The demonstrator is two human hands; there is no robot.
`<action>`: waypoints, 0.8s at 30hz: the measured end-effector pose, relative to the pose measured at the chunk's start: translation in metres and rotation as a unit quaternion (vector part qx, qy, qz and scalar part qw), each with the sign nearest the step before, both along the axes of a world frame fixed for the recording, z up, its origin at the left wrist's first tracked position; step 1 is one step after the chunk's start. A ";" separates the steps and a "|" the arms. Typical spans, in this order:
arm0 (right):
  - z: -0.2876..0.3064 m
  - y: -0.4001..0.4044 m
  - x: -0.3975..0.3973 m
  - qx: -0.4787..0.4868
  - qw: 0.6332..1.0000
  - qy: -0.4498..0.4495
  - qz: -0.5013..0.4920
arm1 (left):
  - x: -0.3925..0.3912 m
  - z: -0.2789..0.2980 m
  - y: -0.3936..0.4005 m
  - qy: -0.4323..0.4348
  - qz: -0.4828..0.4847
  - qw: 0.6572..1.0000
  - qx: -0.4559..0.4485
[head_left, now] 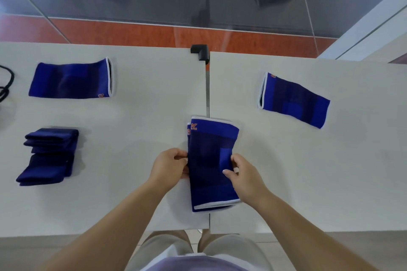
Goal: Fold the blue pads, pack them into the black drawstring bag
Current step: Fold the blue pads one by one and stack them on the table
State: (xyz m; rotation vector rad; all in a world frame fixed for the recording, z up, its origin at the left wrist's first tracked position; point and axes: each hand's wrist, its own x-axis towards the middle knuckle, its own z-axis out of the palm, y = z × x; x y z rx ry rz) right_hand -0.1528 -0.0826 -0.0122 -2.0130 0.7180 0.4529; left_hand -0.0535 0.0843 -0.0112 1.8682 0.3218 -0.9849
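Observation:
Two blue pads (210, 160), stacked one on the other, lie lengthwise across the gap between two white tables. My left hand (169, 166) pinches their left edge and my right hand (246, 175) pinches their right edge. Another flat blue pad (70, 79) lies at the back left. A third flat pad (295, 100) lies at the back right. Two folded blue pads (49, 156) sit at the left. Black cord (5, 86) shows at the far left edge; the black drawstring bag itself is out of view.
A narrow gap (207, 94) runs between the left table (132, 116) and right table (330, 171). A black corner guard (200, 51) sits at the far end of the gap. Beyond the tables is a glass wall.

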 end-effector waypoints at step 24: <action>0.018 -0.019 0.019 0.111 0.987 0.037 -0.110 | 0.001 0.019 0.004 -0.027 -0.031 0.999 -0.019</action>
